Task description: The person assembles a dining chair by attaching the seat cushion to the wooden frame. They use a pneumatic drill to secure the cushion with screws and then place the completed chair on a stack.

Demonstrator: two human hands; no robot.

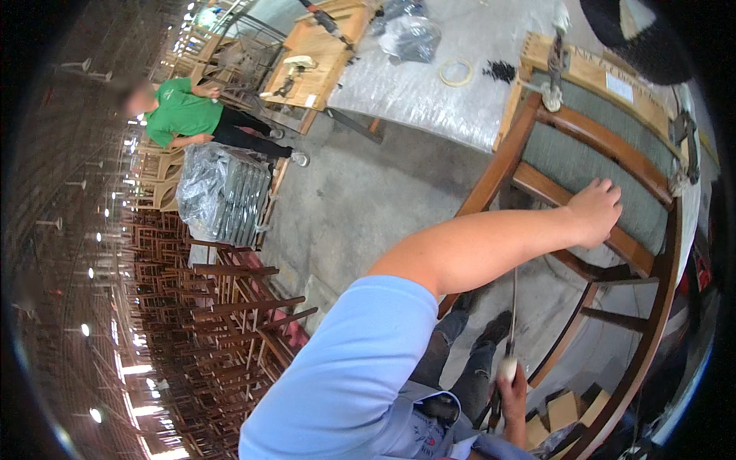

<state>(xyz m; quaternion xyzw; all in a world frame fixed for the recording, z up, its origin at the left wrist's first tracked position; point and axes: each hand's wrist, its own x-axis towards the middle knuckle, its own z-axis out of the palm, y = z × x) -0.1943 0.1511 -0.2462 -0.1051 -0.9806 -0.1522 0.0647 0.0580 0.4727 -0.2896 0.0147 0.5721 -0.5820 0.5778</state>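
Observation:
A brown wooden chair frame (606, 142) with a grey woven panel (583, 165) lies tilted at the right. My left hand (594, 212) reaches across from a light blue sleeve and rests palm down on that panel, over a wooden rail, with nothing held in it. Low in the picture my right hand (514, 399) is closed around a thin metal rod with a pale end (510, 337) that points up toward the chair. Metal clamps (553, 73) sit at the chair's top corner.
Another person in a green shirt (180, 111) stands at the upper left beside plastic-wrapped stacked chairs (222, 192). Stacks of bare wooden chair frames (238, 307) fill the left. A plastic-covered table (429, 92) bears a tape roll (456, 73); a wooden workbench (314, 54) is behind.

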